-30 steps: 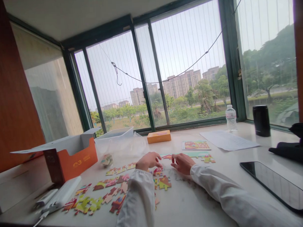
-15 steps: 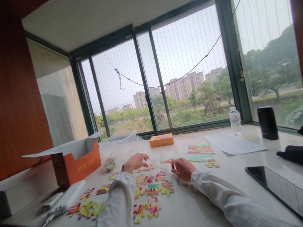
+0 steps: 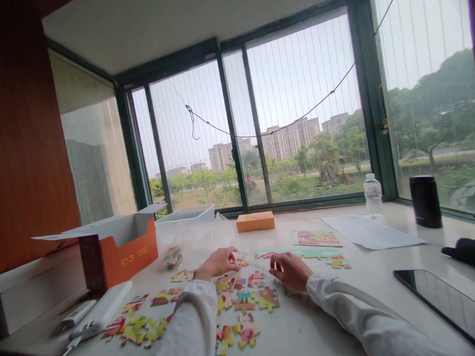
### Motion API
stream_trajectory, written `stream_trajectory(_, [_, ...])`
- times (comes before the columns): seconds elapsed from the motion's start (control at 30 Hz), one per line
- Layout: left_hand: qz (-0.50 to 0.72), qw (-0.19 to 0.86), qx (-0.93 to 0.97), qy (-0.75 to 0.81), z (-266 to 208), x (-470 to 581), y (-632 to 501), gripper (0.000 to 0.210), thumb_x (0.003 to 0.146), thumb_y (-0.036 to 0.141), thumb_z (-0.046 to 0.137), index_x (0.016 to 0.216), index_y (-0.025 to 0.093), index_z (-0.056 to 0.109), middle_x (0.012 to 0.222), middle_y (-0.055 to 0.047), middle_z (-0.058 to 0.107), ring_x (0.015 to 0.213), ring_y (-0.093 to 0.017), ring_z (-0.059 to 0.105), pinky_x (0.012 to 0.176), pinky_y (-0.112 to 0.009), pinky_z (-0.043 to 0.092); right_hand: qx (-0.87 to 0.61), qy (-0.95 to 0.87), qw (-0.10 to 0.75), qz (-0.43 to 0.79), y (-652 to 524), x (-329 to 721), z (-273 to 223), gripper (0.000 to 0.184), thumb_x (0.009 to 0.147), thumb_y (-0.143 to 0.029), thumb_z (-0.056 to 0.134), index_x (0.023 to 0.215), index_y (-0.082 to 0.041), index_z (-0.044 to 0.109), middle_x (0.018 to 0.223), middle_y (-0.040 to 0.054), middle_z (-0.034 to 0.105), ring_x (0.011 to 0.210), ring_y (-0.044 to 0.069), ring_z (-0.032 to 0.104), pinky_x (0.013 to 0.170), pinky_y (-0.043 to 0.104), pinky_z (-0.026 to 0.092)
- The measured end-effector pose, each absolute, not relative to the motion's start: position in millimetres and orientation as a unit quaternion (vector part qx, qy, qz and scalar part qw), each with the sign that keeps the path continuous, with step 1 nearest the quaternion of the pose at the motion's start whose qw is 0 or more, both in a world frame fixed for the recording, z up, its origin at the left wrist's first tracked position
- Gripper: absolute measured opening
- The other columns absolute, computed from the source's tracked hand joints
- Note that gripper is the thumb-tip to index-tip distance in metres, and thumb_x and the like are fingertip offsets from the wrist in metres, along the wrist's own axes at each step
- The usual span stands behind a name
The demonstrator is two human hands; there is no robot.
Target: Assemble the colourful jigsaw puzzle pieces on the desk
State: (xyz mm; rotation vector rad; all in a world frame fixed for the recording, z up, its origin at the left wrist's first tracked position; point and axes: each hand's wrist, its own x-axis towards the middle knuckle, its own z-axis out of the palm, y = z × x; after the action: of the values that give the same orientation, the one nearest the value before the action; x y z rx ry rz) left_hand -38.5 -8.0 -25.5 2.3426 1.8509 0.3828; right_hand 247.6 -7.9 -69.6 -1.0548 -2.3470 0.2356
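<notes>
Pale, smooth stone-like tabletop (image 3: 328, 320) fills the lower half of the frame, backed by tall green-framed windows across the upper centre and right.

Loose multicoloured flat cardboard jigsaw pieces (image 3: 241, 297) lie scattered in the lower centre and lower left. A joined strip of pieces (image 3: 302, 253) lies just right of centre, beyond the hands.

The left hand (image 3: 217, 263) rests at centre frame, fingers curled downward with the tips on or just above a small piece (image 3: 240, 261); whether a piece is actually pinched cannot be told. The right hand (image 3: 289, 269) lies just right of centre, palm down, fingers loosely bent and slightly apart, index tip near the left end of the joined strip; no grip is visible.

Handling judgement: each piece appears thin, light and fairly stiff, and lies flush against a slick surface. It will likely slide rather than lift under a top press. Take hold at opposite edges, or at a protruding tab, with thumb and index fingertip. The tabs are likely the weakest points and could bend.

An open orange and white cardboard box (image 3: 119, 249) stands at centre left; a black tablet (image 3: 448, 303) lies at lower right.
</notes>
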Motion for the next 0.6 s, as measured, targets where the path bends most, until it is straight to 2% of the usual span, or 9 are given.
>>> stream_trajectory(0.23, [0.236, -0.024, 0.802, 0.548, -15.1, -17.9, -17.5, 0.06, 0.073, 0.038, 0.067, 0.129, 0.019, 0.058, 0.103, -0.005, 0.072, 0.088, -0.019, 0.067, 0.083, -0.028, 0.05, -0.414, -0.836, 0.338, 0.124, 4.8, 248.7, -67.8, 0.027, 0.09, -0.045, 0.054, 0.09, -0.022, 0.068, 0.08, 0.0029, 0.072, 0.072, 0.016, 0.063, 0.065, 0.025, 0.038])
stream_trajectory(0.33, [0.217, -0.081, 0.82, 0.524, -2.1, 9.6, -24.0, 0.059, 0.073, 0.037, 0.067, 0.128, 0.02, 0.058, 0.108, -0.006, 0.071, 0.093, -0.022, 0.067, 0.086, -0.03, 0.05, -0.451, -0.807, 0.359, 0.13, 15.6, 257.4, -55.0, 0.04, 0.093, -0.053, 0.047, 0.088, -0.02, 0.069, 0.078, 0.0049, 0.071, 0.071, 0.017, 0.063, 0.065, 0.026, 0.038])
stream_trajectory(0.4, [0.182, -0.108, 0.832, 0.514, 7.2, 38.7, -26.9, 0.054, 0.071, 0.037, 0.068, 0.122, 0.019, 0.061, 0.104, -0.008, 0.072, 0.093, -0.025, 0.067, 0.084, -0.032, 0.05, -0.476, -0.789, 0.36, 0.148, 23.9, 268.6, -43.1, 0.05, 0.096, -0.056, 0.038, 0.086, -0.019, 0.07, 0.077, 0.0058, 0.071, 0.072, 0.017, 0.062, 0.066, 0.027, 0.038])
stream_trajectory(0.5, [0.135, -0.117, 0.844, 0.505, 20.6, 96.7, -27.1, 0.039, 0.07, 0.039, 0.068, 0.103, 0.018, 0.066, 0.089, -0.009, 0.072, 0.084, -0.026, 0.068, 0.075, -0.032, 0.051, -0.497, -0.782, 0.318, 0.2, 36.7, 295.8, -24.9, 0.065, 0.098, -0.059, 0.025, 0.081, -0.018, 0.072, 0.072, 0.0049, 0.069, 0.068, 0.015, 0.061, 0.067, 0.026, 0.039])
stream_trajectory(0.6, [0.141, -0.111, 0.849, 0.497, 29.7, 158.4, -23.6, 0.036, 0.068, 0.034, 0.067, 0.099, 0.016, 0.064, 0.088, -0.011, 0.071, 0.081, -0.025, 0.068, 0.071, -0.031, 0.05, -0.489, -0.804, 0.246, 0.233, 47.1, 336.0, -12.3, 0.062, 0.089, -0.067, 0.042, 0.071, -0.017, 0.072, 0.069, 0.0046, 0.068, 0.067, 0.015, 0.057, 0.067, 0.026, 0.039])
